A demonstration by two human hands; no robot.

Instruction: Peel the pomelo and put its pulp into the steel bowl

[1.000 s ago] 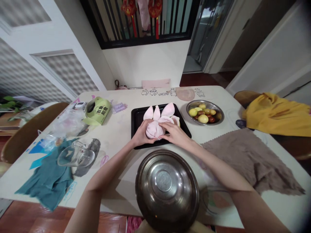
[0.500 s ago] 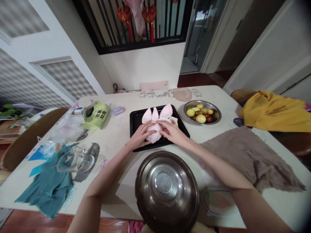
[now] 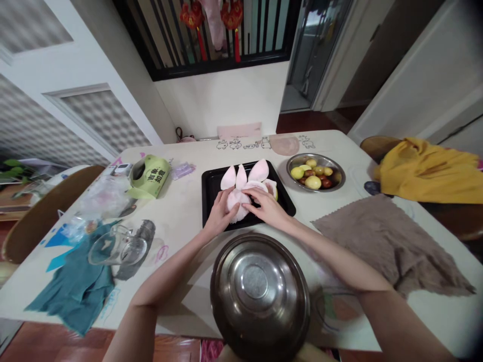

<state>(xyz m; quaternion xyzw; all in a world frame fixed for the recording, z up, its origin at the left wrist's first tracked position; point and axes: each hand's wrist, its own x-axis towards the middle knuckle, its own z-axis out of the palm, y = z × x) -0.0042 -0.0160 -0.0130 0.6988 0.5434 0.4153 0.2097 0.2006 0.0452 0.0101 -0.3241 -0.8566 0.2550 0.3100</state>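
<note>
A peeled pomelo point(image 3: 237, 200), pale pink-white, sits on a black tray point(image 3: 210, 183) in the middle of the table. My left hand point(image 3: 220, 213) curves around its left side, thumb across the front. From the right, my right hand point(image 3: 270, 208) presses its fingers and thumb onto the fruit's top and right side; the fingertips are partly hidden. Behind the fruit lie several petal-shaped pieces of pomelo peel point(image 3: 258, 171), pale inner side up. One piece of rind point(image 3: 273, 189) at the right shows a green-yellow edge.
A large steel bowl point(image 3: 260, 291) is close to me. Right of the tray stand a bowl of fruit point(image 3: 313, 175) and a brown cloth point(image 3: 381, 236). On the left are a glass pitcher point(image 3: 116, 249), a teal cloth point(image 3: 75, 291), a green visor point(image 3: 151, 176) and plastic bags point(image 3: 103, 198).
My left hand's fingers have shifted and drawn closer together on the pomelo. The right hand stays on it with slightly changed fingers. The view has moved slightly.
</note>
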